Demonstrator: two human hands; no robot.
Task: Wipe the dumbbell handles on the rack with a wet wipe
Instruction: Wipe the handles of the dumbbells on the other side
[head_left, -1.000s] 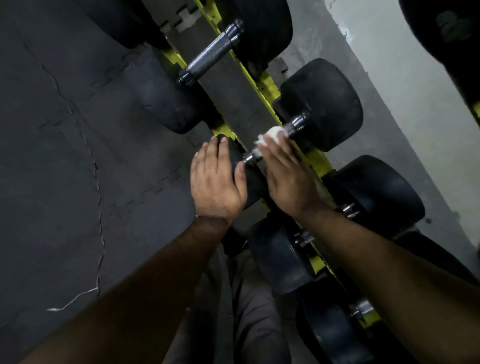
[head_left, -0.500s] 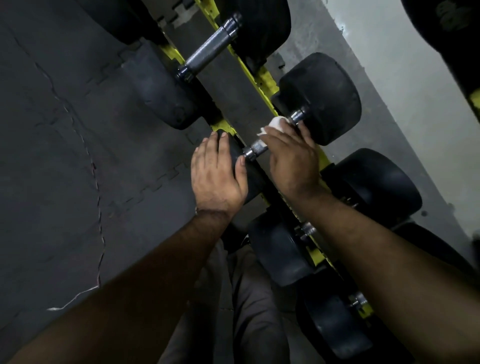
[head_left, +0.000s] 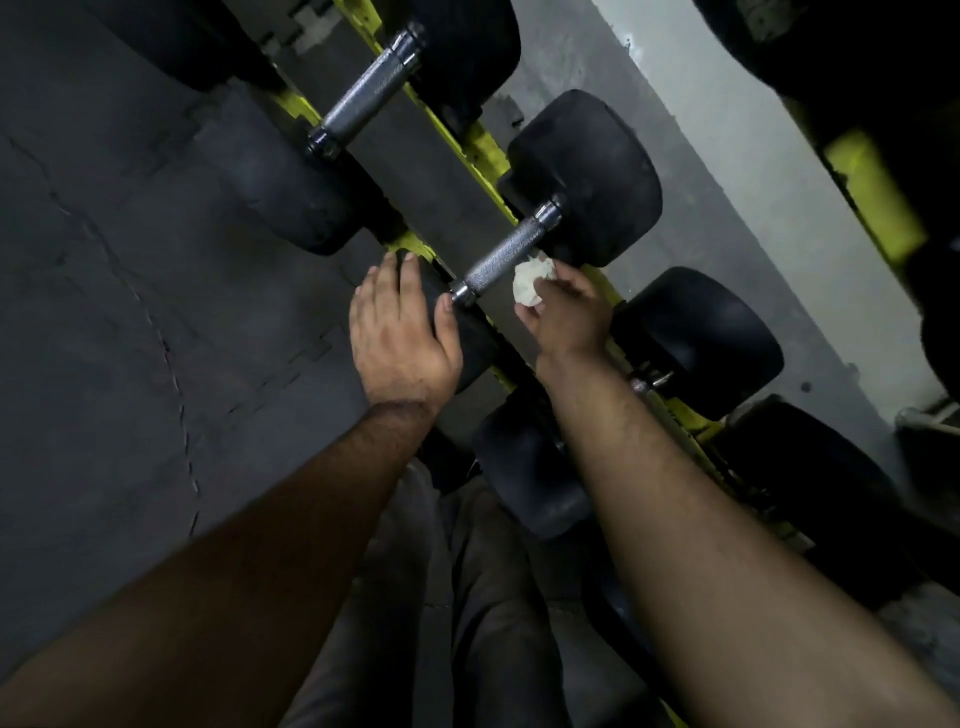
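Note:
A black dumbbell lies across the yellow rack (head_left: 480, 140), its knurled steel handle (head_left: 506, 254) now bare. My left hand (head_left: 402, 332) rests flat on the dumbbell's near black head (head_left: 475, 343), fingers straight. My right hand (head_left: 569, 312) pinches a crumpled white wet wipe (head_left: 530, 283) just to the right of the handle, close to it but off it. A second dumbbell with a bare steel handle (head_left: 363, 93) lies further along the rack.
More black dumbbells (head_left: 696, 338) sit on the rack nearer to me, partly under my right forearm. Dark rubber floor mats (head_left: 104, 312) spread to the left. A pale wall (head_left: 727, 130) runs behind the rack. My trousered legs are below.
My right hand, which was wrapped over the handle with the wipe, has come off it to the right. The handle is uncovered. My left hand has stayed on the dumbbell head.

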